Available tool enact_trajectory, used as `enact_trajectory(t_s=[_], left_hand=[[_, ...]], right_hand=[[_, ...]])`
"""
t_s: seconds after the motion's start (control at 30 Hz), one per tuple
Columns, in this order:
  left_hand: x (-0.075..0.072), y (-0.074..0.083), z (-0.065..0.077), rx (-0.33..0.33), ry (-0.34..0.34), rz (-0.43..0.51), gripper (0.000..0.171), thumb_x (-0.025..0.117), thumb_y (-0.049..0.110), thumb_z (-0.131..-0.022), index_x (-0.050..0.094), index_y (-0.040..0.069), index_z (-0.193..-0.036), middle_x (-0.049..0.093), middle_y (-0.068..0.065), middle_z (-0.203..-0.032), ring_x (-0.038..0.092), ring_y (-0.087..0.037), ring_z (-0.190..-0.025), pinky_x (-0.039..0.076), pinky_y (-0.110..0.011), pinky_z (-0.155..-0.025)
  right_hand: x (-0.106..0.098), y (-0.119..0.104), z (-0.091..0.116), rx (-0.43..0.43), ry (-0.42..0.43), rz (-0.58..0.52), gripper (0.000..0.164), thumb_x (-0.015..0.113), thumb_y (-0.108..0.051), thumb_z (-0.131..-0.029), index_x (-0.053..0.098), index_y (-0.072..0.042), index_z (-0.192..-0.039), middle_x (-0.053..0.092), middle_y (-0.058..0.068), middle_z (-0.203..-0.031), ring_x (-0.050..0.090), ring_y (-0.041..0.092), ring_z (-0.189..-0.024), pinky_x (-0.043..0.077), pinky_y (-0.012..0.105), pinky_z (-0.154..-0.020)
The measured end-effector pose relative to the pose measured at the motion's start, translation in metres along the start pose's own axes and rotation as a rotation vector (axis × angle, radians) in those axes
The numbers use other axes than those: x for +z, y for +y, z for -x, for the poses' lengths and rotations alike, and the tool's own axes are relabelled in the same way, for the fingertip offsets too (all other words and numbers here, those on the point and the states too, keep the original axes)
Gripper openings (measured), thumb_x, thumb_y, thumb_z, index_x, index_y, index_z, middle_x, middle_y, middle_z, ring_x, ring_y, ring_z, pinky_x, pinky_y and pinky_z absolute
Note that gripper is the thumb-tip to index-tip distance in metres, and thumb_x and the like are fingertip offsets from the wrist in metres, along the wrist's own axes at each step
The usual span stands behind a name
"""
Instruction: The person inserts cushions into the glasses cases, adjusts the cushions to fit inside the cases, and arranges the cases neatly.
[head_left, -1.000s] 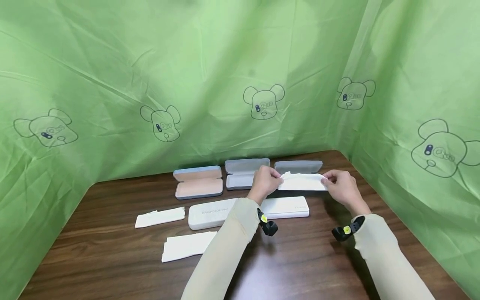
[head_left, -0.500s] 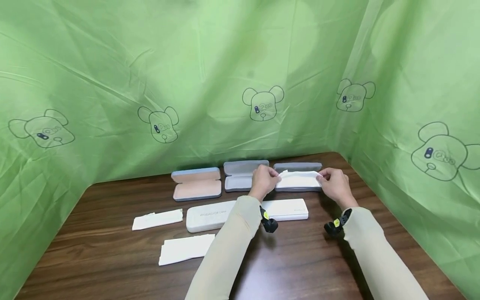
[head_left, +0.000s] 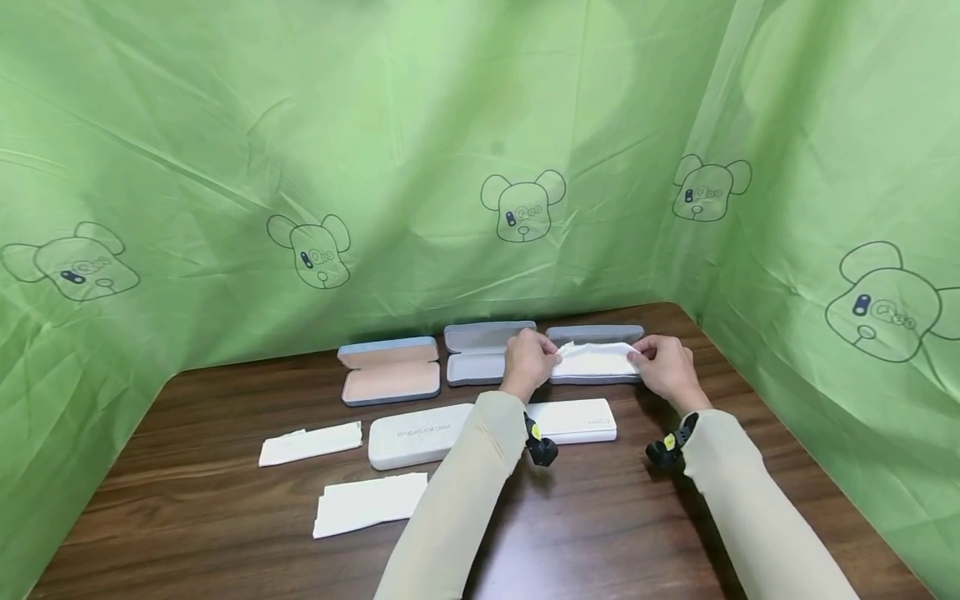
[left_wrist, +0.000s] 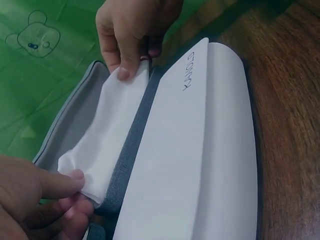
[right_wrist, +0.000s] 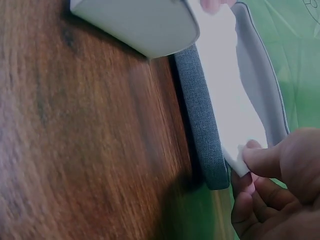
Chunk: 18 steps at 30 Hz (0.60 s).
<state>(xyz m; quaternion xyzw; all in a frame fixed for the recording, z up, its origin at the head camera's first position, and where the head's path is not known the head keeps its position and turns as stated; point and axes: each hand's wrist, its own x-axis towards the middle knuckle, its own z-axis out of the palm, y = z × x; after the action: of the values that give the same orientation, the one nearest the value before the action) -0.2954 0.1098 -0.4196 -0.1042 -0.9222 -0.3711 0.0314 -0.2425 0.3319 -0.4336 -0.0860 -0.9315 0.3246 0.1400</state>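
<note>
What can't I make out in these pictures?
Head: right end of the middle open case's base, behind the left hand.
Head: right end of the left white case, behind the left sleeve.
Left wrist: one end of the KANOLD case, cut off by the bottom edge.
Head: floor of the right open case, under the white sheet.

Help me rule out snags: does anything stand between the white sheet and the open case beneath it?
Nothing visible: the left hand and right hand pinch the sheet at its ends over the case; underneath is hidden.

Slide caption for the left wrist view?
Left hand and right hand pinch white tissue over an open glasses case beside a KANOLD case.
</note>
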Motion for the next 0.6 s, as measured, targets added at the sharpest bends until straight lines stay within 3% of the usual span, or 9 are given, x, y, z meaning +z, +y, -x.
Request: enact_trajectory(t_s=[0.43, 0.6], left_hand=[[0.0027, -0.0032, 0.0009, -0.029, -0.006, -0.047, 0.011, 0.077, 0.021, -0.073, 0.071, 0.018, -0.066, 0.065, 0.001, -0.078, 0.060, -0.018, -0.075, 0.048, -0.030, -0.068], [-0.0025, -0.0061, -0.0008, 0.010, 0.000, -0.078, 0.018, 0.072, 0.021, -0.078, 0.069, 0.016, -0.061, 0.065, 0.001, -0.075, 0.061, -0.020, -0.076, 0.048, -0.032, -0.069]], right_hand=[[0.0025, 0.0014, 0.0001, 0.003, 0.002, 0.014, 0.016, 0.070, -0.022, -0.080, 0.069, -0.007, -0.085, 0.064, 0.003, -0.073, 0.052, 0.027, -0.082, 0.037, 0.041, -0.074], [-0.0020, 0.0040, -0.0001, -0.002, 0.032, -0.003, 0.018, 0.067, -0.025, -0.082, 0.072, -0.009, -0.089, 0.068, 0.008, -0.084, 0.054, 0.034, -0.093, 0.035, 0.045, -0.082]])
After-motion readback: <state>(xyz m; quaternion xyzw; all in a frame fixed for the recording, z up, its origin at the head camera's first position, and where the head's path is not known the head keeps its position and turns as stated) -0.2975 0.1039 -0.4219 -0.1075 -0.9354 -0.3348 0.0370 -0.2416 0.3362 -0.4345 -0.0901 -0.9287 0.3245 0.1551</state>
